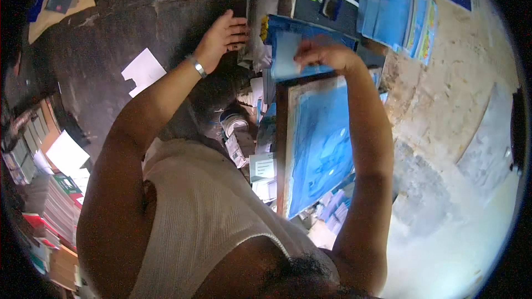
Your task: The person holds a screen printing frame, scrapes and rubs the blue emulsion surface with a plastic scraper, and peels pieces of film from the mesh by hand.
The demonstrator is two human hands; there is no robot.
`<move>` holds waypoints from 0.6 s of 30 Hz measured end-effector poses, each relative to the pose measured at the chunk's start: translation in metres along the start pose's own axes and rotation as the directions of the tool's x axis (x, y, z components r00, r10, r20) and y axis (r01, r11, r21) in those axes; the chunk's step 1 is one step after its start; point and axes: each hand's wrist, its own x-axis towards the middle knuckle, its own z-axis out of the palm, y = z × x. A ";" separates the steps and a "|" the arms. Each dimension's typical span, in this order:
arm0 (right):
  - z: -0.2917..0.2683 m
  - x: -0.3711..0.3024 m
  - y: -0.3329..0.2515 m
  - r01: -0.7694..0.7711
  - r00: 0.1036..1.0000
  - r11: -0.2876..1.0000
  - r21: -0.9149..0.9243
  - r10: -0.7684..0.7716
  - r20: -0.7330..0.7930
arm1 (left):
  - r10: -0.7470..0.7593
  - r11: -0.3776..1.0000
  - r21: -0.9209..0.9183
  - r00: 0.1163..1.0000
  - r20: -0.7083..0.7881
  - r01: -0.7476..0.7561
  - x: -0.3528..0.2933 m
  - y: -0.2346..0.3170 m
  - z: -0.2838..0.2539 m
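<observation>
My left hand is raised over the dark floor, fingers stretched out and slightly parted, with nothing in it. A silver band circles that wrist. Further right, my right hand is over a blue panel, its fingers curled downward and smeared by motion. Beside those fingertips is a pale, blurred rectangular sheet; whether they grip it is unclear. Below the right hand, a wood-framed blue screen stands tilted, partly covered by my right forearm.
A stack of blue sheets lies at the upper right, beside a black surface. White paper is on the dark floor. Piled books and papers line the lower left. A stained pale wall or floor spans the right.
</observation>
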 end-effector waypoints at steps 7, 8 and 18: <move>-0.009 -0.034 -0.013 0.351 0.773 0.935 0.043 -0.264 -0.577 | -0.102 0.992 0.071 0.995 0.018 0.101 -0.002 -0.002 -0.001; -0.013 -0.042 -0.011 0.304 0.753 0.953 -0.002 -0.241 -0.612 | -0.048 0.996 0.078 0.998 -0.046 0.051 -0.010 -0.003 -0.002; 0.100 -0.266 0.046 0.830 0.225 0.513 0.219 0.050 -0.973 | -0.118 0.901 0.429 0.988 0.105 0.062 -0.086 -0.006 0.033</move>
